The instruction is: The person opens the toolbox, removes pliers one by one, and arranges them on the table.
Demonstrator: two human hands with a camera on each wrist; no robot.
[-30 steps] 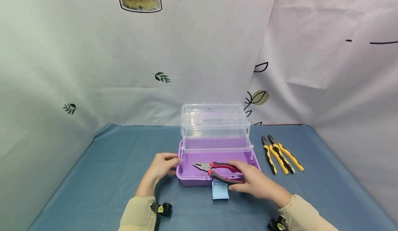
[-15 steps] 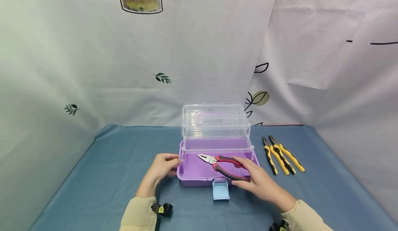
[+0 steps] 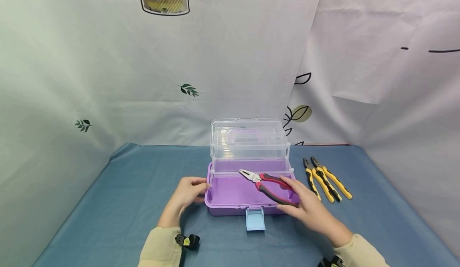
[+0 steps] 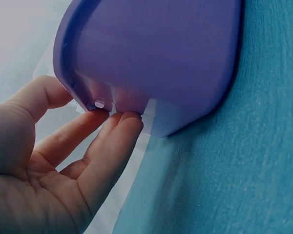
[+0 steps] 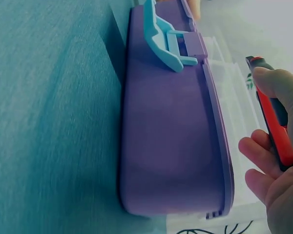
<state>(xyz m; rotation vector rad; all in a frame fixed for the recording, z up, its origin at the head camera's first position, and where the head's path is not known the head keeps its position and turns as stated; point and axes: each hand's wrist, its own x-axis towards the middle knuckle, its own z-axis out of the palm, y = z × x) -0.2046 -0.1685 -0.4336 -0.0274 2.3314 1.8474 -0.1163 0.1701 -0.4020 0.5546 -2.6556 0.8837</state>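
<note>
A purple plastic toolbox [image 3: 226, 210] stands with its clear lid [image 3: 248, 149] raised at the back. My left hand [image 3: 187, 191] grips the left end of the box, the thumb on the rim and the fingers against the outer wall in the left wrist view. Over the right part of the box, my right hand [image 3: 307, 207] holds combination pliers [image 3: 274, 196] with red and black handles. Their handles are spread, and the metal head points up and left. A light blue latch [image 3: 255, 220] hangs down from the box's front.
Two pairs of yellow and black pliers [image 3: 326, 179] lie to the right of the box. A blue cloth [image 3: 143, 187] covers the table. White printed fabric [image 3: 143, 59] rises behind and at both sides.
My right hand has moved the red pliers to the right and slightly away from me over the box. My left hand has kept its place on the box.
</note>
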